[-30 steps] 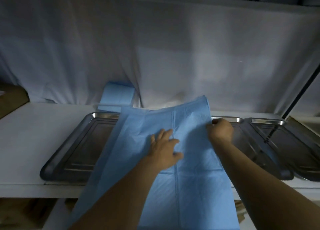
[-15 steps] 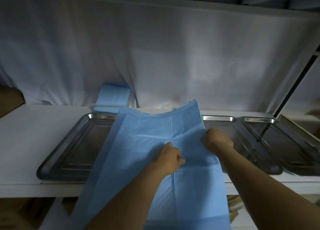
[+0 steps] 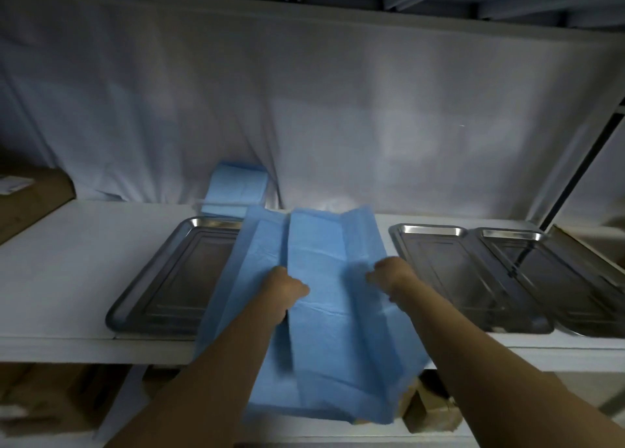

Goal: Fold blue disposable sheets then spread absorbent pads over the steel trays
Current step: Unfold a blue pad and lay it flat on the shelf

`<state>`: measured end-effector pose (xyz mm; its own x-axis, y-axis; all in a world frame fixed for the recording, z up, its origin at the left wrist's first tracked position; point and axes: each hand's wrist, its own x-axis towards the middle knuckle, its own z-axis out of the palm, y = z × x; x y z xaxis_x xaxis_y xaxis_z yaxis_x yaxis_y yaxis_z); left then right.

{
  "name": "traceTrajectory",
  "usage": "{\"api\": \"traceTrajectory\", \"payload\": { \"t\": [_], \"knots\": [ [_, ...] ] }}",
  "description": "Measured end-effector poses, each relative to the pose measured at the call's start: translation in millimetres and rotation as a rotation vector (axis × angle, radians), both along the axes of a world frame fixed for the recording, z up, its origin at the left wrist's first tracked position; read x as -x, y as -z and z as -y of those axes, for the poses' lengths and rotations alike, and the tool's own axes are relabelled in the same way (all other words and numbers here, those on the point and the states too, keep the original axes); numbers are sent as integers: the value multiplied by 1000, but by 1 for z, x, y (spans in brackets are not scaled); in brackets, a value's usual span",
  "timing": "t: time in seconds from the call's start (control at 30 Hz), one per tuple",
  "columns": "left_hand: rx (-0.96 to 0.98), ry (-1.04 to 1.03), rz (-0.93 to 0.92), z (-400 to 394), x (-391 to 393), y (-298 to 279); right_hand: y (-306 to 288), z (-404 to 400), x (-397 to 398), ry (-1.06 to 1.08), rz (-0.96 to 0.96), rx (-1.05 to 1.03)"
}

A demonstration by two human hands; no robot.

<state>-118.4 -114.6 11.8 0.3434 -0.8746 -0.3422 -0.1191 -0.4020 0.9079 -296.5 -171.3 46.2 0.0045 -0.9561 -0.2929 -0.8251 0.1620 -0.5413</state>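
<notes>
across the left tray (image 3: 162, 278), both hands (image 3: 285, 287) (image 3: 389, 273) pinch the sheet (image 3: 324, 268): light, limp, tearable; grip edges

Dim light; white cloth (image 3: 304, 109) hangs behind a white shelf (image 3: 67, 261).

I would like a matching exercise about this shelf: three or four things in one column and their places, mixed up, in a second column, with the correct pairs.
Things:
1. blue sheet
2. folded blue stack
3. left steel tray
4. cardboard box

Places:
A. far left of the shelf
B. against the white cloth at the back
C. held by both hands
D. partly under the sheet

Pairs: 1-C, 2-B, 3-D, 4-A
</notes>
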Motion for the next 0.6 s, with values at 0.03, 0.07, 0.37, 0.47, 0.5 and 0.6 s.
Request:
{"api": "traceTrajectory", "payload": {
  "t": [0.03, 0.07, 0.37, 0.47, 0.5, 0.6],
  "knots": [
    [13, -5, 40, -5, -4, 1, 9, 1, 7, 124, -39, 50],
    [15, 5, 67, -10, -6, 1, 16, -2, 12, 241, -22, 83],
    [-54, 182, 213, -26, -1, -10, 29, -33, 24, 142, -247, -85],
    [-96, 190, 191, -27, 1, -10, 30, -34, 24, 107, -252, -121],
    [-95, 194, 211, -27, 2, -10, 33, -34, 24, 102, -224, -131],
    [-89, 212, 246, -31, 1, -9, 31, -30, 22, 130, -7, -37]
  ]
}}
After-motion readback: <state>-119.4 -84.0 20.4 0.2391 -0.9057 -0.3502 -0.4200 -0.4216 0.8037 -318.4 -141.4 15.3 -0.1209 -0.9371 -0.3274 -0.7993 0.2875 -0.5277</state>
